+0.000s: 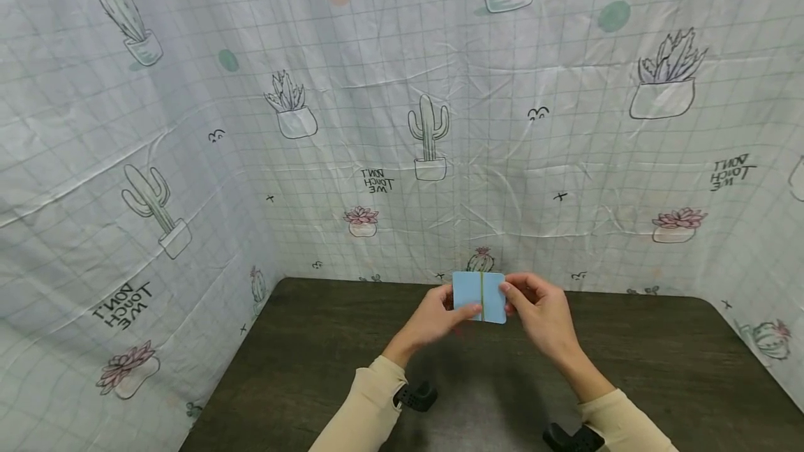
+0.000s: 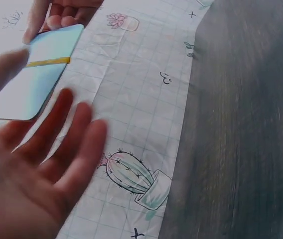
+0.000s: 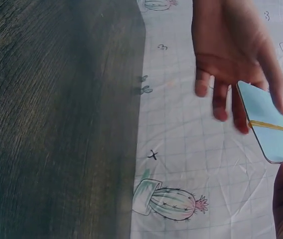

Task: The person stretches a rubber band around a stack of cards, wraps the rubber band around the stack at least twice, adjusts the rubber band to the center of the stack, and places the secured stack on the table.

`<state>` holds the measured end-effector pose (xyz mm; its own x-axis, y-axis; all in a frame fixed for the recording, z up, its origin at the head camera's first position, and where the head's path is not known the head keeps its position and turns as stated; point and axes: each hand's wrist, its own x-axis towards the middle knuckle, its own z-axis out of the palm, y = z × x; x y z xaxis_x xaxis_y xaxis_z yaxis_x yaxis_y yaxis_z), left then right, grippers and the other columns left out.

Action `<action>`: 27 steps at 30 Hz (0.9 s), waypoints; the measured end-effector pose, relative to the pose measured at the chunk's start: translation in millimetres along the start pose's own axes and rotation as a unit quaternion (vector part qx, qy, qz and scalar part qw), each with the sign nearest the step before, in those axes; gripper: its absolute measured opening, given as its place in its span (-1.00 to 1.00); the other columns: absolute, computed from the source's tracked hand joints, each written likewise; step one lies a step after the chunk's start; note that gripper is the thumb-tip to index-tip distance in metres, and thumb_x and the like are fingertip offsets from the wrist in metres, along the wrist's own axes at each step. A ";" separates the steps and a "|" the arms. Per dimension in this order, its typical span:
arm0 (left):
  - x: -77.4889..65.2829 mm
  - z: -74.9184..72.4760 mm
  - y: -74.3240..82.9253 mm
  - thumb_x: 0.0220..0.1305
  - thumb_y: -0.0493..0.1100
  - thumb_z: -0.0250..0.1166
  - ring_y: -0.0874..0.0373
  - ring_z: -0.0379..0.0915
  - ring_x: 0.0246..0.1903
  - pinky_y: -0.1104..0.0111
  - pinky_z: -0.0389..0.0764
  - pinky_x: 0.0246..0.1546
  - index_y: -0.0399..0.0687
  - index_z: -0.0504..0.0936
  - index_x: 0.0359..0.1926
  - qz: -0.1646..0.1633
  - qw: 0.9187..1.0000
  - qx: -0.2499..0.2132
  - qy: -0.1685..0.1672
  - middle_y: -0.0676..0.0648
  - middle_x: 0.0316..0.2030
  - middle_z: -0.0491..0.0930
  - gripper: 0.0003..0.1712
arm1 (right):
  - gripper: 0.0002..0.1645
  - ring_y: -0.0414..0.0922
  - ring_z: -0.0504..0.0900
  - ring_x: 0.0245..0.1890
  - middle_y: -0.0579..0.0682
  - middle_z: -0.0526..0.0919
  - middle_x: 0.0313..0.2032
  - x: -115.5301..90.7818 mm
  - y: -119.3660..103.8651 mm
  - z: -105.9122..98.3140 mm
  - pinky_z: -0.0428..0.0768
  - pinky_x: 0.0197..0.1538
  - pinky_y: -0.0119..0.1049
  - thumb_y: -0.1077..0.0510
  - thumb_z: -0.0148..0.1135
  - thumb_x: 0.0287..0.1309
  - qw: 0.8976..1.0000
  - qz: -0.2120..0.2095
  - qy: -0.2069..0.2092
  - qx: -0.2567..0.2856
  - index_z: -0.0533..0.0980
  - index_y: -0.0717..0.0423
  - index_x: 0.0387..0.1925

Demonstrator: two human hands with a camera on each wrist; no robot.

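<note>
A thin light-blue square card piece [image 1: 467, 290] with rounded corners is held up in front of the person, above the far part of the table. One yellow rubber band [image 1: 481, 286] runs around its middle. The left hand [image 1: 432, 316] holds the left side, thumb lying across the front face near the band and fingers behind. At the right edge, the right hand [image 1: 541, 311] pinches the piece between thumb and fingertips. In the left wrist view, the left hand's other fingers [image 2: 84, 144] spread away from the blue piece [image 2: 19, 92].
A dark wooden table [image 1: 314, 354] lies below the hands. Behind it and at both sides hangs a pale grid-patterned cloth [image 1: 377, 75] printed with potted cacti. Black straps with cameras sit on the left wrist [image 1: 417, 396] and right wrist [image 1: 571, 437].
</note>
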<state>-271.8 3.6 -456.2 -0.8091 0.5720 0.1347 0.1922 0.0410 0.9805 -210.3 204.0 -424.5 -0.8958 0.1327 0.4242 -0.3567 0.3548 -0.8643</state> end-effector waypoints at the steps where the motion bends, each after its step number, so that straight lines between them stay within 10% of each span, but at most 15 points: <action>1: 0.6 0.0 -0.1 0.39 -0.17 0.33 0.21 0.58 -0.40 0.04 0.68 -0.42 -0.21 0.61 0.08 0.013 0.999 -0.011 0.029 -0.01 -0.30 0.64 -0.69 | -0.79 -0.11 0.63 -0.52 0.13 0.68 -0.46 0.4 1.4 -0.3 0.63 -0.43 -0.33 0.20 0.30 0.35 1.000 0.004 0.002 0.000 0.64 0.30 -0.12; 11: 4.7 4.2 -4.5 0.23 -0.39 0.41 0.17 0.55 -0.57 -0.23 0.60 -0.40 -0.43 0.69 -0.13 0.066 0.979 -0.076 0.178 -0.35 -0.32 0.70 -0.80 | -0.78 -0.05 0.65 -0.52 0.16 0.67 -0.47 4.6 17.3 -4.4 0.61 -0.45 -0.33 0.17 0.32 0.34 0.999 0.030 0.004 -0.018 0.67 0.28 -0.14; 27: 8.3 17.0 -41.1 0.09 -0.48 0.46 0.19 0.50 -0.70 0.26 0.63 -0.67 -0.44 0.71 -0.27 -0.010 0.971 -0.071 0.230 -0.26 -0.48 0.70 -0.85 | -0.82 -0.07 0.69 -0.50 0.07 0.72 -0.41 -0.5 53.7 2.4 0.61 -0.43 -0.37 0.24 0.37 0.26 0.991 0.085 -0.029 -0.103 0.67 0.30 -0.16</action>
<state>-276.9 20.6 -497.8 -0.9804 0.1455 0.1331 0.1218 -0.0843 0.9890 -229.6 220.8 -471.8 -0.9539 0.1554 0.2566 -0.1436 0.5145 -0.8454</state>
